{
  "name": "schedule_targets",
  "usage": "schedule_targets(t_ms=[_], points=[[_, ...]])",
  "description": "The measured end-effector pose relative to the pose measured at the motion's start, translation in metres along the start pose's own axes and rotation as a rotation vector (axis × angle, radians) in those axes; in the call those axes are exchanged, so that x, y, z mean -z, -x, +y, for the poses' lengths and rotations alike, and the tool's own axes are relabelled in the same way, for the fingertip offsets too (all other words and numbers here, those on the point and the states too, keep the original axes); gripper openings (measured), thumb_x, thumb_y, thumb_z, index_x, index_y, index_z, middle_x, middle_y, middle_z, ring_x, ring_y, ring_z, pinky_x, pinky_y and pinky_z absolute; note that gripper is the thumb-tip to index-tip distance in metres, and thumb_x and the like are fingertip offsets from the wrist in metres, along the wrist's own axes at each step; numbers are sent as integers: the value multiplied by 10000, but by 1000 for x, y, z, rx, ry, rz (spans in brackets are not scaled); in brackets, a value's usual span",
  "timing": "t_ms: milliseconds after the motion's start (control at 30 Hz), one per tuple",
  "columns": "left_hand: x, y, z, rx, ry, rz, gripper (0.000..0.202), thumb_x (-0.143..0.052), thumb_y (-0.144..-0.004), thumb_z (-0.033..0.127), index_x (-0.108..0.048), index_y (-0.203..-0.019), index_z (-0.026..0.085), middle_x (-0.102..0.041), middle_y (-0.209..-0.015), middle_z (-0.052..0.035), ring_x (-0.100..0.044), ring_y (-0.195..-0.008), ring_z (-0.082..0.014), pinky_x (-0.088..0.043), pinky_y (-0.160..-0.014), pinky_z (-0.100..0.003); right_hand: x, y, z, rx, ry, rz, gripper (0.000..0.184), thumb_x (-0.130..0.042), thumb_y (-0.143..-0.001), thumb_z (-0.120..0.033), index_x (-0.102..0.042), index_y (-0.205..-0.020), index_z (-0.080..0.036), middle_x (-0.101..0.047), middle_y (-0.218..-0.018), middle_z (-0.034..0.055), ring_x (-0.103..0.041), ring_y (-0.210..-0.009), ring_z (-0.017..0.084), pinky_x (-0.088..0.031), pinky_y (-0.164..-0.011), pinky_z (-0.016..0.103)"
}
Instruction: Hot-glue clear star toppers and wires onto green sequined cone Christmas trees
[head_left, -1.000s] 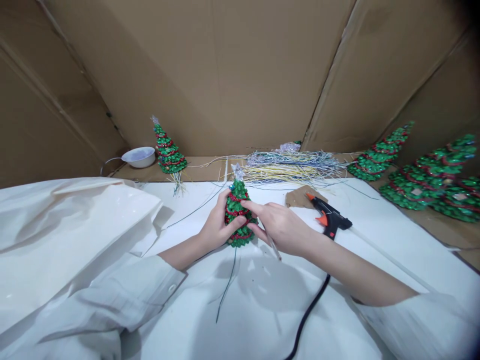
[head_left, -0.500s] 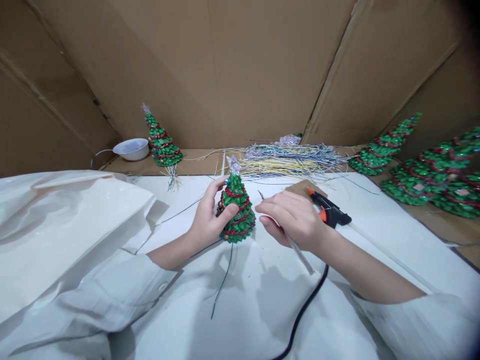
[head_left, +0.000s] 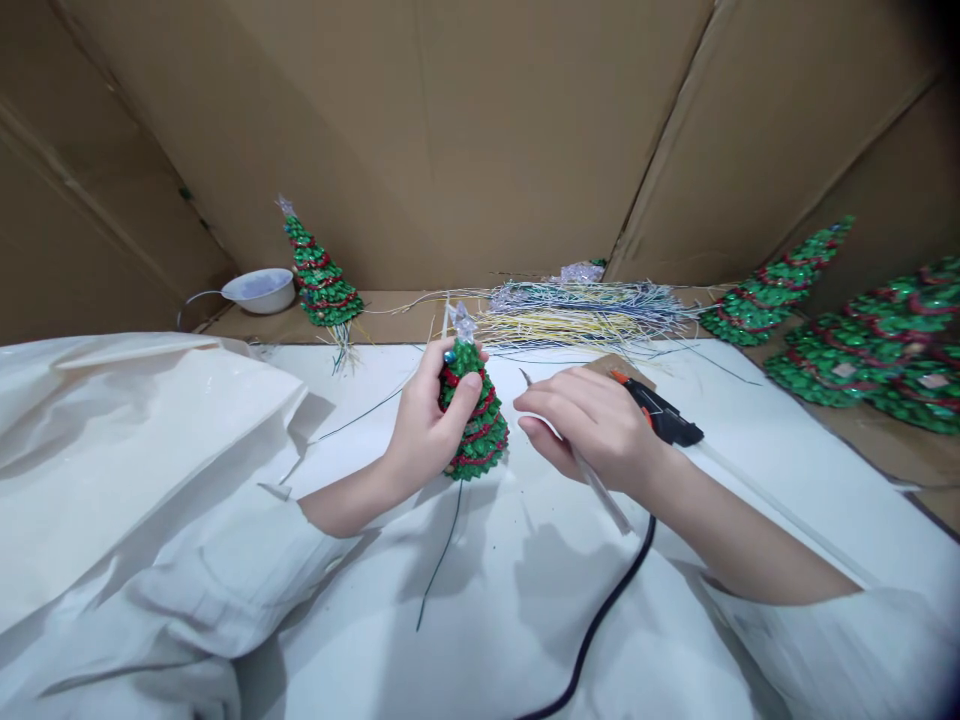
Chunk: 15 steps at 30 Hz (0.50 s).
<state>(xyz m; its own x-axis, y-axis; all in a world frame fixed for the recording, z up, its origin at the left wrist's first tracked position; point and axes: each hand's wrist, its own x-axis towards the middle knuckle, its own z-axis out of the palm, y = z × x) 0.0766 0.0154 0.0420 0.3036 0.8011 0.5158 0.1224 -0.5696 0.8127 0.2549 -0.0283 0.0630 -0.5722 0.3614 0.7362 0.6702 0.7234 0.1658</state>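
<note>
My left hand (head_left: 421, 425) is closed around a small green Christmas tree figurine (head_left: 481, 445) with red garlands, its thumb across the front. A clear star (head_left: 463, 324) tops the figurine, which leans slightly. From its base a thin dark green wire (head_left: 442, 560) trails over the white table. To the right, apart from the figurine, my right hand (head_left: 592, 425) grips a slim pointed tool (head_left: 611, 507). Its pale handle slants down toward me and its dark thin tip points up past the fingers; I cannot make out its exact kind.
A black and orange glue gun (head_left: 664, 412) lies behind my right wrist; a black cord (head_left: 600, 635) runs toward me. Bundled wires (head_left: 585, 318), a white bowl (head_left: 259, 292) and another tree (head_left: 324, 285) stand behind. Larger trees (head_left: 825, 350) are right, cream plastic sheeting (head_left: 150, 430) left.
My left hand has shifted its grip higher on the figurine and turned it slightly, so its thumb sits nearer the top. My right hand stays almost in place with the tool.
</note>
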Motion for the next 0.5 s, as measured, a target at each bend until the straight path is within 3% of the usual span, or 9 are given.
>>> schedule_targets(t_ms=[233,500], points=[[-1,2,-2,-21,23,0,212,-442,-899,311,-456,-1071,187,-568,-990,-47,-542,-947,-171,-418,-874,-310,-1,1,5,7,29,15,126,-436,-893,-169,-536,-816,-162,-615,-675,31,-555,-647,133,-415,-609,258],[-3,3,-7,-57,87,20,213,-447,-897,300,-439,-1082,195,-538,-1032,-48,-525,-953,-165,-411,-878,-317,0,1,11,5,16,29,87,-486,-863,-144,-545,-802,-129,-634,-673,58,-559,-630,145,-419,-585,268]])
